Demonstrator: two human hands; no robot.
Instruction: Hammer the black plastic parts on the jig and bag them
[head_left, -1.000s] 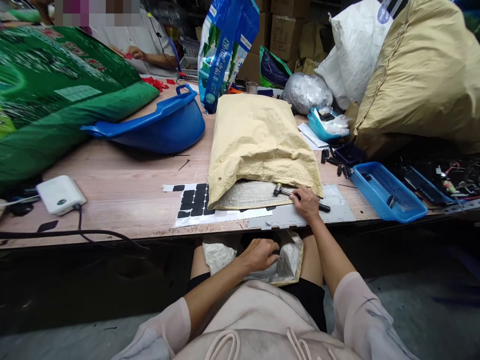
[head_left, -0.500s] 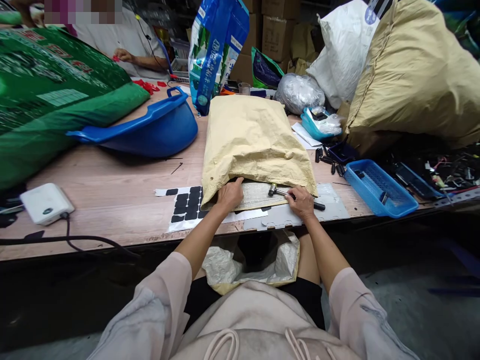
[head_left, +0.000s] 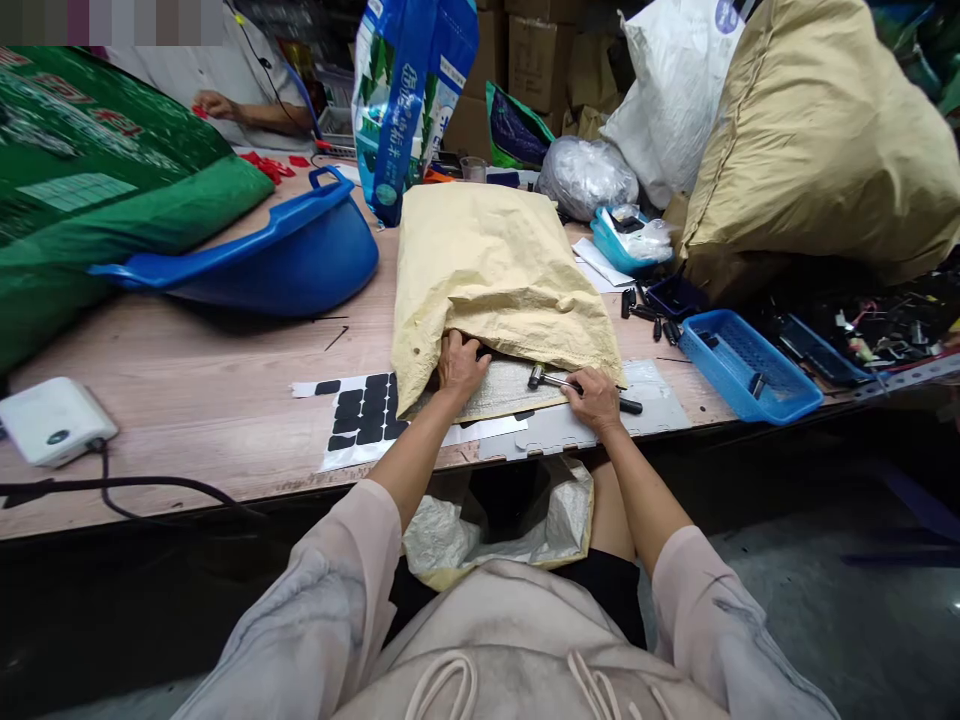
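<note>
My right hand (head_left: 595, 400) is closed around the handle of a small hammer (head_left: 536, 378), whose metal head points left and whose black grip end sticks out to the right. It rests by the lower right corner of a tan woven sack (head_left: 502, 250), which lies on the table with its mouth toward me. At the left of that mouth, my left hand (head_left: 459, 368) is closed, its curled fingers partly under the upper layer. Something dark shows by its thumb; I cannot make out what. Black stickers (head_left: 367, 410) on a white sheet lie left of the sack.
A blue basin (head_left: 300, 250) and green sack (head_left: 90, 190) stand left, a white box (head_left: 56, 420) nearer me. Right are a blue basket (head_left: 750, 365) and a large tan sack (head_left: 825, 150). A person's hand (head_left: 216, 104) shows across the table. An open sack (head_left: 442, 530) lies on my lap.
My left hand has drawn back slightly at the sack's mouth, and more of its fingers show. The hammer stays in my right hand. The view has shifted a little.
</note>
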